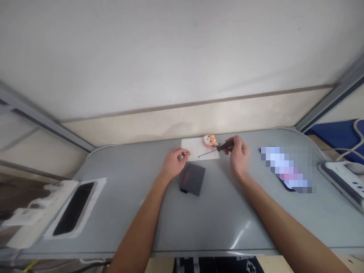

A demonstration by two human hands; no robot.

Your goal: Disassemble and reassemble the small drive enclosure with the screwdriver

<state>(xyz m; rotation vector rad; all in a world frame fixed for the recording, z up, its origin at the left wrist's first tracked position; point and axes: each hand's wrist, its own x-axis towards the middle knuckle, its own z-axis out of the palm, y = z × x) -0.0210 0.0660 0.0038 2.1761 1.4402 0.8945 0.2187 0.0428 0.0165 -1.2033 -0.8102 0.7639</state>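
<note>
A screwdriver with a black handle is gripped in my right hand. Its thin shaft points left, and the tip hangs at or just above a sheet of white paper. My left hand hovers at the paper's left edge, thumb and fingertips pinched together. Whatever is between them is too small to make out. Just below the paper lies a flat dark grey box with a reddish marking. An orange and white animal-face trinket sits at the paper's back edge, behind the screwdriver.
A phone with a blurred screen lies to the right, beside a power strip. Left, a black phone-like slab rests on white paper near a white power strip. A wall backs the grey table; metal posts stand at both sides.
</note>
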